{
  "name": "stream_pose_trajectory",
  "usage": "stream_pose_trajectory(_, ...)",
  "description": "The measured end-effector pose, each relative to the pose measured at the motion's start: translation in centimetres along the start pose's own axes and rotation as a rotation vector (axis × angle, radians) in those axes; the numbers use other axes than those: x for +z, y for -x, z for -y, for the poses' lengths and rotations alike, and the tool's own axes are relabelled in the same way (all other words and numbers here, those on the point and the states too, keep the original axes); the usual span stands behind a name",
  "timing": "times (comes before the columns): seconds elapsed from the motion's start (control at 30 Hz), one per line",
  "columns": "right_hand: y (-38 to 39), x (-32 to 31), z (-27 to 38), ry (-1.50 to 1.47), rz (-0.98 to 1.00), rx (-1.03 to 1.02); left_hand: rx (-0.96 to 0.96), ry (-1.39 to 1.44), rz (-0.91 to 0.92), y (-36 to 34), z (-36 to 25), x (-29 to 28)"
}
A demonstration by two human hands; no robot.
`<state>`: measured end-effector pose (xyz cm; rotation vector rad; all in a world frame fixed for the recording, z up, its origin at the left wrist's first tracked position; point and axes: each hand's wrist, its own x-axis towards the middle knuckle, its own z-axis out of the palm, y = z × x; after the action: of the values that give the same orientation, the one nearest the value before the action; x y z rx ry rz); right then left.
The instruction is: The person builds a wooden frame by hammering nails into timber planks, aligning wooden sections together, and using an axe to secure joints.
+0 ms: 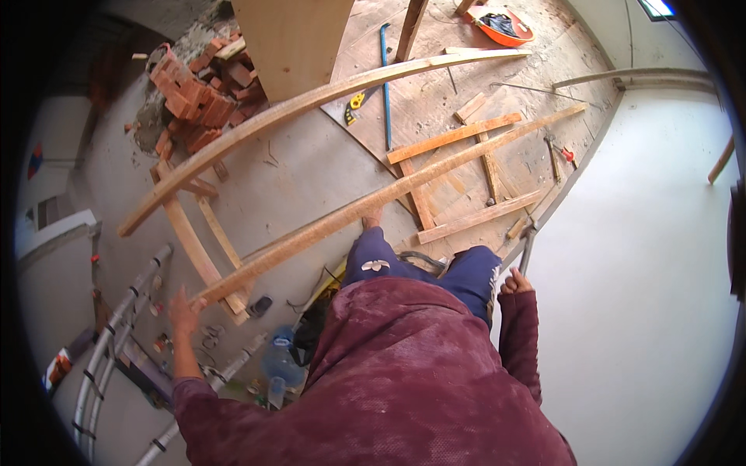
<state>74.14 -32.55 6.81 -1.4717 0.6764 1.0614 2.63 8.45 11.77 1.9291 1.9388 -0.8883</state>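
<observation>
My left hand (185,314) is at the near-left end of a long wooden beam (334,213). Its fingers are stretched out and its thumb lies close against the beam's end. At my right side, my right hand (516,283) is closed around the grey handle of a hammer (528,250), whose head points away from me. The long beam and a second wooden beam (326,99) run roughly side by side, with shorter crosspieces (189,239) under their left ends. Near the right part of the long beam lie more short timbers (482,216).
Broken red bricks (194,93) are heaped at the back left, beside an upright wooden panel (291,46). A blue pry bar (385,85), a yellow-handled saw (356,105) and an orange basin (505,29) lie farther off. An aluminium ladder (109,342) and a water jug (281,359) are at left.
</observation>
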Motion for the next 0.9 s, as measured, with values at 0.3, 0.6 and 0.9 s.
stream_pose_trajectory(0.3,-15.2,-4.5,6.7,0.219,0.402,0.432,0.183,0.923,-0.693,11.4,-27.0,4.0)
stream_pose_trajectory(0.6,-19.9,-12.2,7.6,1.694,0.607,-0.096,0.627,0.924,0.350,22.5,-54.6,12.1)
stream_pose_trajectory(0.9,-6.8,3.5,6.2,1.413,1.481,-0.003,0.377,2.352,0.989,24.9,-60.1,17.1)
